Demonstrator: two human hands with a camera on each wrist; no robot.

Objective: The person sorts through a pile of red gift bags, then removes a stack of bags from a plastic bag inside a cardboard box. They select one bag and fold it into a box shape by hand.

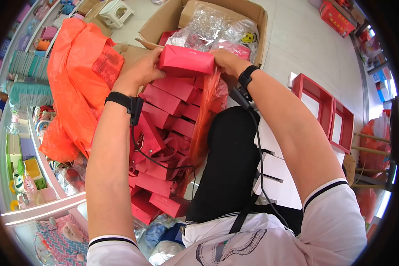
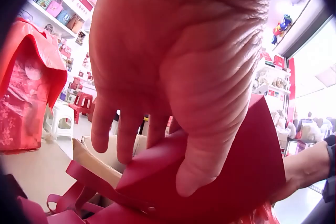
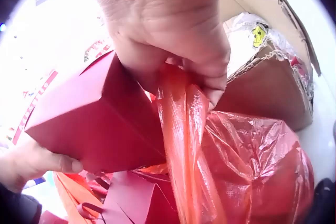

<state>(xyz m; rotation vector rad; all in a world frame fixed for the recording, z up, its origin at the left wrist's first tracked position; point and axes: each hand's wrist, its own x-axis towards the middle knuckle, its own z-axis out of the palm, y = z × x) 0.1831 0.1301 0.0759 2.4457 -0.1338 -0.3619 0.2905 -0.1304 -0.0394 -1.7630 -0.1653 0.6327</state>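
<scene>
My left hand (image 1: 145,68) grips the left end of a pinkish-red gift box (image 1: 186,61), thumb against its near face and the other fingers behind it. At the box's right end, my right hand (image 1: 229,62) pinches a gathered edge of a thin red plastic bag (image 3: 184,140). Its fingertips are partly hidden by the bunched film in the right wrist view. Below both hands, several matching red boxes (image 1: 164,98) lie stacked inside the bag, some with ribbon handles (image 2: 86,179).
A cardboard carton (image 1: 264,31) with clear plastic wrapping stands just beyond the hands. An orange-red bag (image 1: 73,84) is at left, beside goods shelves (image 1: 20,111). White boxes (image 1: 275,177) and a red frame (image 1: 323,111) lie at right. Cables run from both wrists.
</scene>
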